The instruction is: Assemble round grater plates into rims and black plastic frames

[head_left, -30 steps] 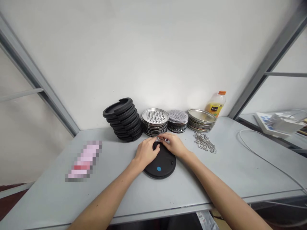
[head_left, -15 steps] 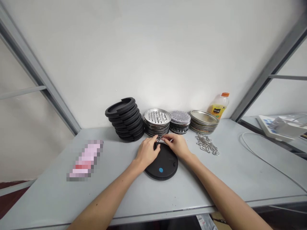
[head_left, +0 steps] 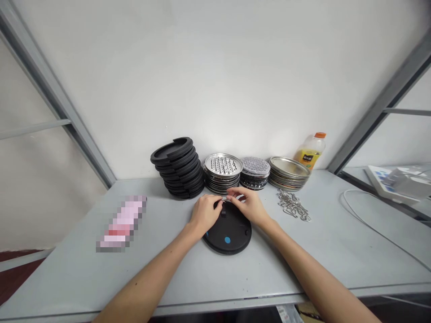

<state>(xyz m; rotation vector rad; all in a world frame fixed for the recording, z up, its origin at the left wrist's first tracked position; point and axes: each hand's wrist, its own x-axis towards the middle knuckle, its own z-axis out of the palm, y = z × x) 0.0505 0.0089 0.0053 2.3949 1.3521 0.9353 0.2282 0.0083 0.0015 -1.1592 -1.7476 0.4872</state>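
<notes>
A round black disc (head_left: 232, 231) with blue dots lies flat on the grey table (head_left: 175, 278). At its far edge my left hand (head_left: 206, 214) pinches a small metal piece, most of it hidden by the fingers. My right hand (head_left: 248, 205) has thumb and forefinger closed on the same small piece, just right of the left fingertips. A small dark tab shows on the disc below the fingers. To the right lies a pile of metal hooks (head_left: 293, 206).
Behind the hands stand stacked black rings (head_left: 180, 170), grater discs (head_left: 222, 167), patterned discs (head_left: 255, 167) and metal plates (head_left: 290, 168). A bottle (head_left: 310, 154) is by the wall. A pixelated pink object (head_left: 124, 222) lies left; a white cable (head_left: 370, 224) runs right.
The metal piece between my fingers has dropped lower against the disc's far edge, and the dark tab now shows. The whole view has shifted slightly.
</notes>
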